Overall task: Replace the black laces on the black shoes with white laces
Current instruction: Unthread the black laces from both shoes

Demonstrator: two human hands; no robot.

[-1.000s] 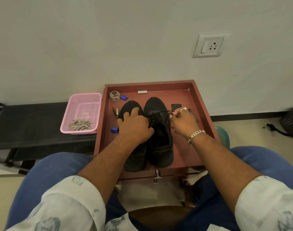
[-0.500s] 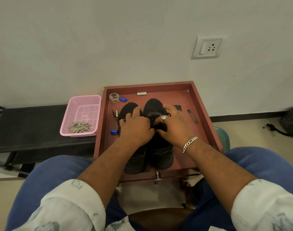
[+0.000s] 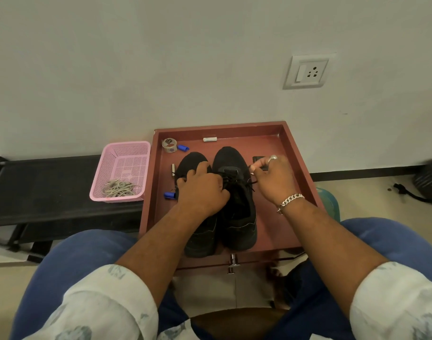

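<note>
The two black shoes stand side by side in the red tray (image 3: 298, 158), toes toward the wall, heels toward the person. Each shoe's long axis runs away from the body, parallel to the tray's side walls.

The right shoe (image 3: 237, 217) is the one being unlaced. Its black lace (image 3: 230, 179) crosses the eyelets at right angles to the shoe's long axis, over the tongue. The right hand (image 3: 275, 179) sits just right of the lace area, thumb and forefinger pinching a lace end drawn out sideways to the right. This hand is the nearer one to the free end, and the lace lies left of its grip.

The left hand (image 3: 202, 190) rests over the left shoe (image 3: 192, 160), fingers curled down onto its upper and at the inner edge of the right shoe. Whether this grip holds a lace or only steadies the shoes cannot be told.

Judgement: the next pull should run outward to the right, across the shoe's axis, while the left hand holds the pair in place.

The white laces (image 3: 120, 188) lie bundled in the pink basket (image 3: 121, 149) on the bench (image 3: 38, 182), well left of the tray, nearer the left hand.
</note>
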